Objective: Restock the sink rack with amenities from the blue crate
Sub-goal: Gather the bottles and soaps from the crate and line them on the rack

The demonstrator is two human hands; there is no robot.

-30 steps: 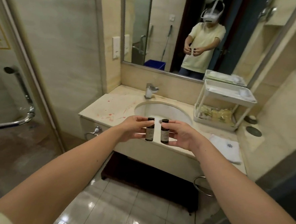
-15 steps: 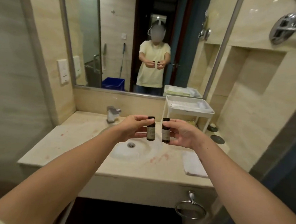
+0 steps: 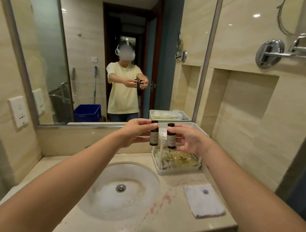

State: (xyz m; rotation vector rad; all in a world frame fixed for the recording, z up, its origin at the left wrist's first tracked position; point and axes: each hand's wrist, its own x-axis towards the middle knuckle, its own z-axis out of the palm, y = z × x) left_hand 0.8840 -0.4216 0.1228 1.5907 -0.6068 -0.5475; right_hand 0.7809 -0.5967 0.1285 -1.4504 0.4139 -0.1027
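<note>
Your hands are closer to the sink rack [image 3: 179, 172] than before, both raised in front of its upper tier. Your left hand [image 3: 134, 132] pinches one dark bottle [image 3: 154, 134] upright. Your right hand [image 3: 188, 140] pinches the other bottle [image 3: 171, 137] just beside it. The mirror shows the blue crate [image 3: 87, 112] behind you.

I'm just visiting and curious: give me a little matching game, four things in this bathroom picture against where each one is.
Things:
1. dark bottles
2. white towel
3. yellow sachets
4. blue crate

Places:
a. lower tray of the rack
b. seen only in the mirror
c. flat on the counter, right of the basin
d. one in the left hand, one in the right hand

Pairs: 1-d, 2-c, 3-a, 4-b
</note>
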